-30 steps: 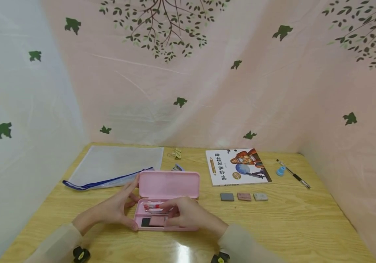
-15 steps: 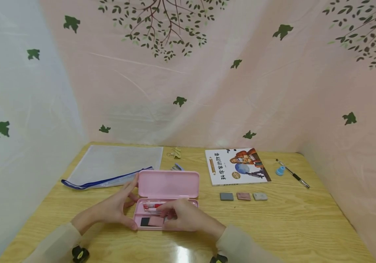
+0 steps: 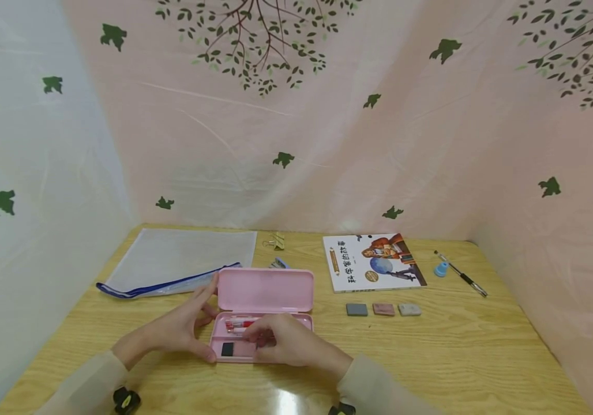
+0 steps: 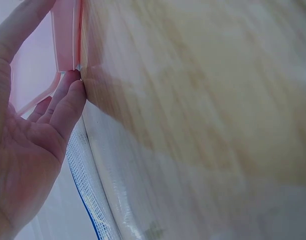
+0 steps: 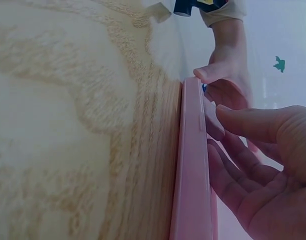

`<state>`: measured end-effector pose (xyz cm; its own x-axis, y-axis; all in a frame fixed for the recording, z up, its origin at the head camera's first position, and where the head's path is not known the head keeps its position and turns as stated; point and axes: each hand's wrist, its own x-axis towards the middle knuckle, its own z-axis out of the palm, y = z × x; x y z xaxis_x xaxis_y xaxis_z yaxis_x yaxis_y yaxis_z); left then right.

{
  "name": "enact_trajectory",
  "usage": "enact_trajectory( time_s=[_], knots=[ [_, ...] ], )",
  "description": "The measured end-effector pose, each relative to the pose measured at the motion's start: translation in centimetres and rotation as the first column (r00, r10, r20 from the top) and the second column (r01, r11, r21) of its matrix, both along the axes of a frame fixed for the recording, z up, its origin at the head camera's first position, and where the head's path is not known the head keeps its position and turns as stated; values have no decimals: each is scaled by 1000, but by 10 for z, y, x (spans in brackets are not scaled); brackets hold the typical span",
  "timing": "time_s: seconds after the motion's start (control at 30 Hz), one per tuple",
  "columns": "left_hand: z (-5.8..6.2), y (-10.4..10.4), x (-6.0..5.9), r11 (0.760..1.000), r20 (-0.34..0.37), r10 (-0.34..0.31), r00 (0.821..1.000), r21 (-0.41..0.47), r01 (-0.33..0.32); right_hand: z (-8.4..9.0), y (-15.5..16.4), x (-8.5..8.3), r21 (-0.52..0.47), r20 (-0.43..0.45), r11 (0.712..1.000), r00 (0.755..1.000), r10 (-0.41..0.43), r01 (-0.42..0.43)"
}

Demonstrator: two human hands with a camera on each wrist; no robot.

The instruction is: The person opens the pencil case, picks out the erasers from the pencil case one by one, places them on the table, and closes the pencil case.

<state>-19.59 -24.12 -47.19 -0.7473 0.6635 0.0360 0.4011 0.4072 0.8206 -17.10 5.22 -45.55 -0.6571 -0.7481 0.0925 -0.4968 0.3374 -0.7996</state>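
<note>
While my left hand (image 3: 182, 331) spreads wide against the left end of the pencil case (image 3: 304, 318) | right hand (image 3: 291, 341) pinches what looks like a pink eraser (image 5: 213, 121) at the case's front compartment (image 3: 217, 346) | risk, I judge: shallow pinch could drop it; left-hand nudge could topple the lid (image 3: 265, 291)

Open pink plastic pencil case (image 3: 218, 339) is sitting left of centre on the wood-grain table (image 3: 431, 357), lid (image 3: 266, 290) behind tray. Red-and-white pens (image 3: 238, 324) are lying in its rear compartment, dark square block (image 3: 227, 349) in the front one. Left hand (image 3: 187, 327) is touching the case's left side, right hand (image 3: 286, 340) is covering part of the right half. White mesh zip pouch (image 3: 192, 253) is lying behind-left, gold metal binder clip (image 3: 278, 242) right of it. White illustrated book (image 3: 374, 263) is lying right-rear, three rectangular erasers (image 3: 383, 309) (grey, reddish, whitish) forming a row before it. Blue cone-shaped piece (image 3: 441, 270) and slim black-and-clear pen (image 3: 466, 278) are sitting right of the book.
</note>
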Motion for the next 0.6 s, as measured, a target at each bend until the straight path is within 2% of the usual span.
enact_trajectory(
  time_s=[0.4, 0.6],
  knots=[
    [1, 1, 0, 1000, -9, 3, 1000, -4, -3, -4, -3, 0, -65, 111, 996, 992, -56, 64],
    [1, 1, 0, 1000, -3, 6, 1000, -3, -6, -6, -5, 1, -67, 135, 992, 986, -94, 104]
  ],
)
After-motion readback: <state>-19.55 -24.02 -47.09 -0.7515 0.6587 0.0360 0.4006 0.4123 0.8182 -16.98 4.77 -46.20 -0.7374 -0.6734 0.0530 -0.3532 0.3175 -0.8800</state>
